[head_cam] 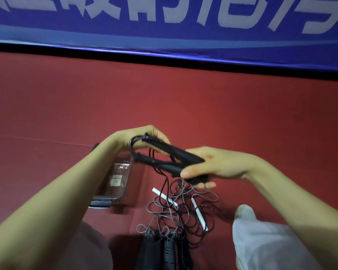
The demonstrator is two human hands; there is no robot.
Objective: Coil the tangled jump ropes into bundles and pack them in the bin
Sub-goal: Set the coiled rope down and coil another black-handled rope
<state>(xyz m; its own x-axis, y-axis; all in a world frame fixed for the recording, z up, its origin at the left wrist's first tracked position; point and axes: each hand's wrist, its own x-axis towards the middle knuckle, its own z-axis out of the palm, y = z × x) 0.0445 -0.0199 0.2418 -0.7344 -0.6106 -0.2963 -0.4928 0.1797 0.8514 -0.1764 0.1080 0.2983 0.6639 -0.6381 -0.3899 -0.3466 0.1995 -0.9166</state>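
Head view: a person holds a pair of black handles at mid-frame, the right hand clamped on their butt ends and the left hand curled round the cord ends. Their cord trails uncoiled into the tangle of ropes on the red floor, lower centre. The clear bin, just left of the tangle, shows no rope inside. By this showing, the first bundle is barely begun and all the packing remains.

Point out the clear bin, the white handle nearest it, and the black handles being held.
clear bin (107, 197): head view, near rim.
white handle (156, 191): head view, upper end.
black handles (174, 150): head view, middle of the upper handle.
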